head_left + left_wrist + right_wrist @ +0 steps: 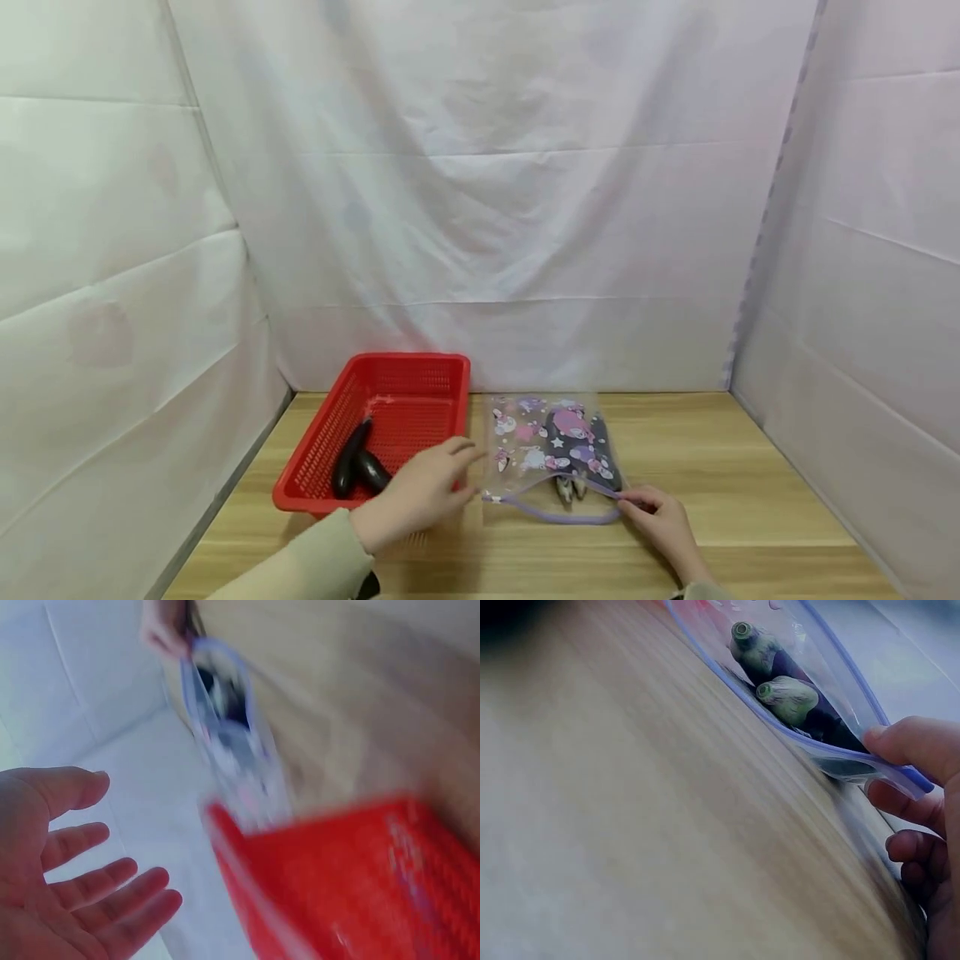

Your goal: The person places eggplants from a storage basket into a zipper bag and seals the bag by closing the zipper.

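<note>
A clear zip bag (pixel 517 467) printed with cartoon figures lies on the table, its purple-edged mouth parted toward the person. Inside it are two eggplants (pixel 787 701), stem ends at the opening. My right hand (pixel 660 525) pinches the right corner of the bag's mouth between thumb and fingers. Fingers spread and holding nothing, my left hand (pixel 423 492) hovers between the bag and the red basket (pixel 461 383), overlapping the basket's near right corner in the head view. In the basket lie two more dark eggplants (pixel 350 458), partly hidden by the left hand.
The wooden table (pixel 750 492) carries the basket at left and the bag right of it. White cloth (pixel 480 208) hangs behind the table and along both sides.
</note>
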The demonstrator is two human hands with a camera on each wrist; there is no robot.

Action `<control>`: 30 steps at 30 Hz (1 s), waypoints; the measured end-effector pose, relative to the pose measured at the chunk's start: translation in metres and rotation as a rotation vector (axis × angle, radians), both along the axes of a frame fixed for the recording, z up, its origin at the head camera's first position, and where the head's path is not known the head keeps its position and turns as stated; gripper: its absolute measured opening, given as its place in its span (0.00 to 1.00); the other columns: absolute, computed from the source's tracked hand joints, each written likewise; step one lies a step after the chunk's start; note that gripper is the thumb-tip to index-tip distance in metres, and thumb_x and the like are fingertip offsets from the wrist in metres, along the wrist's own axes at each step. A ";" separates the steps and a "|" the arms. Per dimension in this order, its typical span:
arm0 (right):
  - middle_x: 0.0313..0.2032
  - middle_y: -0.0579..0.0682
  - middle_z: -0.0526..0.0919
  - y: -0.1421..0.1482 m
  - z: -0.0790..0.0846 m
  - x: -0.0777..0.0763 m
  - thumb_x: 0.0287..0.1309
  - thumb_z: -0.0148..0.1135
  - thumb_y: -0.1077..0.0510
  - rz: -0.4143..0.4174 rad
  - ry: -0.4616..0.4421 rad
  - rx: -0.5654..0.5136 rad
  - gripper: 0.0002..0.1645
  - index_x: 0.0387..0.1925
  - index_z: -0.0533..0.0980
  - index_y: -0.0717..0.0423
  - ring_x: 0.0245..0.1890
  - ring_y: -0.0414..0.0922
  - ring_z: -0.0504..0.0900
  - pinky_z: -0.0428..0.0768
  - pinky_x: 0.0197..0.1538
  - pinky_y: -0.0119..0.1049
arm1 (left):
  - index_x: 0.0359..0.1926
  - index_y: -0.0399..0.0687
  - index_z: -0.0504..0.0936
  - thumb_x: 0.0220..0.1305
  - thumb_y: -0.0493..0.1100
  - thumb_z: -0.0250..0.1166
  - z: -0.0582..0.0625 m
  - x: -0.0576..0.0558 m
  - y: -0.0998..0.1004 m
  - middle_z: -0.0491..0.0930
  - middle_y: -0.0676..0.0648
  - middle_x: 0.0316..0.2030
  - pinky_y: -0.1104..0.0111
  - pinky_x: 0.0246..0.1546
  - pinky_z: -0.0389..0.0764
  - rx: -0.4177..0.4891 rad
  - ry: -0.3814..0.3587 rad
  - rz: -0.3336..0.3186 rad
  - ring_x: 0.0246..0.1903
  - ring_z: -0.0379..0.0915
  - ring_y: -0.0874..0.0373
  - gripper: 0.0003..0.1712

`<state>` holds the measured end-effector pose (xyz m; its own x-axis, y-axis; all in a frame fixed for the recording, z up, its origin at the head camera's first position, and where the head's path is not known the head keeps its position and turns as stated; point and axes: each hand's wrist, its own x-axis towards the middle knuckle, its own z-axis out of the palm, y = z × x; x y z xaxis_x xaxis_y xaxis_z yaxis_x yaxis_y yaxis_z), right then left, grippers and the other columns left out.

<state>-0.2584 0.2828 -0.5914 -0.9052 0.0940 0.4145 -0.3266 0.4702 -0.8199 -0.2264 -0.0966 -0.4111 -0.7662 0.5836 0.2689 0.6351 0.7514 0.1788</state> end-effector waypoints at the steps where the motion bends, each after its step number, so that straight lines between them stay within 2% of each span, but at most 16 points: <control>1: 0.26 0.43 0.82 0.000 0.000 0.000 0.44 0.75 0.66 -0.001 0.000 -0.003 0.07 0.29 0.86 0.54 0.25 0.35 0.73 0.71 0.29 0.29 | 0.61 0.50 0.76 0.60 0.47 0.68 0.003 -0.005 -0.007 0.76 0.49 0.54 0.62 0.45 0.79 0.001 -0.010 0.023 0.46 0.78 0.56 0.28; 4: 0.26 0.42 0.81 0.002 0.000 0.001 0.44 0.74 0.65 -0.010 -0.002 0.015 0.07 0.29 0.86 0.54 0.24 0.35 0.72 0.70 0.29 0.29 | 0.61 0.49 0.76 0.59 0.47 0.69 0.013 -0.019 -0.026 0.76 0.48 0.53 0.62 0.42 0.80 0.002 -0.068 0.122 0.43 0.78 0.57 0.29; 7: 0.26 0.40 0.81 0.005 0.001 -0.001 0.45 0.74 0.64 -0.034 -0.003 0.028 0.07 0.29 0.86 0.53 0.25 0.35 0.72 0.69 0.29 0.29 | 0.60 0.47 0.77 0.57 0.46 0.70 0.022 -0.035 -0.045 0.77 0.45 0.53 0.57 0.43 0.79 0.015 -0.111 0.237 0.45 0.78 0.53 0.29; 9: 0.26 0.40 0.81 0.007 0.000 -0.002 0.44 0.75 0.64 -0.042 -0.001 0.029 0.07 0.29 0.86 0.53 0.25 0.35 0.72 0.69 0.29 0.29 | 0.60 0.45 0.77 0.57 0.45 0.70 0.025 -0.046 -0.057 0.77 0.43 0.53 0.54 0.46 0.78 0.029 -0.124 0.302 0.48 0.77 0.49 0.29; 13: 0.26 0.43 0.82 0.010 -0.001 -0.001 0.44 0.75 0.65 -0.035 -0.011 0.018 0.07 0.29 0.86 0.53 0.24 0.35 0.72 0.71 0.28 0.29 | 0.58 0.41 0.77 0.58 0.43 0.69 0.023 -0.064 -0.079 0.78 0.40 0.53 0.50 0.51 0.74 0.047 -0.158 0.385 0.52 0.74 0.44 0.27; 20: 0.26 0.44 0.82 0.005 -0.002 0.000 0.44 0.74 0.65 -0.031 -0.021 0.004 0.07 0.29 0.86 0.53 0.24 0.35 0.72 0.71 0.27 0.29 | 0.54 0.33 0.78 0.57 0.39 0.65 0.026 -0.086 -0.109 0.79 0.35 0.49 0.49 0.48 0.75 0.004 -0.182 0.466 0.48 0.76 0.40 0.24; 23: 0.25 0.42 0.81 0.001 -0.003 -0.002 0.44 0.74 0.66 -0.014 -0.003 0.002 0.07 0.29 0.86 0.53 0.24 0.35 0.72 0.70 0.28 0.29 | 0.42 0.34 0.80 0.53 0.38 0.64 0.028 -0.093 -0.118 0.81 0.38 0.38 0.53 0.40 0.75 -0.008 -0.218 0.510 0.37 0.76 0.44 0.16; 26: 0.24 0.40 0.80 0.000 -0.004 -0.001 0.44 0.74 0.66 -0.010 0.000 0.004 0.08 0.28 0.86 0.53 0.23 0.36 0.72 0.70 0.27 0.29 | 0.29 0.39 0.76 0.51 0.36 0.63 0.028 -0.099 -0.124 0.74 0.45 0.26 0.59 0.31 0.69 -0.020 -0.283 0.539 0.26 0.66 0.51 0.05; 27: 0.23 0.40 0.80 0.000 -0.005 -0.001 0.43 0.74 0.66 -0.014 -0.001 -0.002 0.08 0.28 0.86 0.52 0.23 0.36 0.72 0.70 0.27 0.29 | 0.26 0.42 0.74 0.51 0.36 0.63 0.026 -0.101 -0.125 0.70 0.46 0.22 0.60 0.29 0.67 -0.023 -0.303 0.551 0.24 0.62 0.53 0.05; 30: 0.24 0.39 0.80 0.000 -0.006 0.000 0.43 0.74 0.66 -0.029 0.006 0.000 0.08 0.28 0.86 0.52 0.23 0.36 0.72 0.70 0.28 0.29 | 0.22 0.43 0.72 0.51 0.35 0.65 0.023 -0.104 -0.129 0.68 0.48 0.21 0.62 0.27 0.66 -0.050 -0.340 0.578 0.23 0.59 0.54 0.08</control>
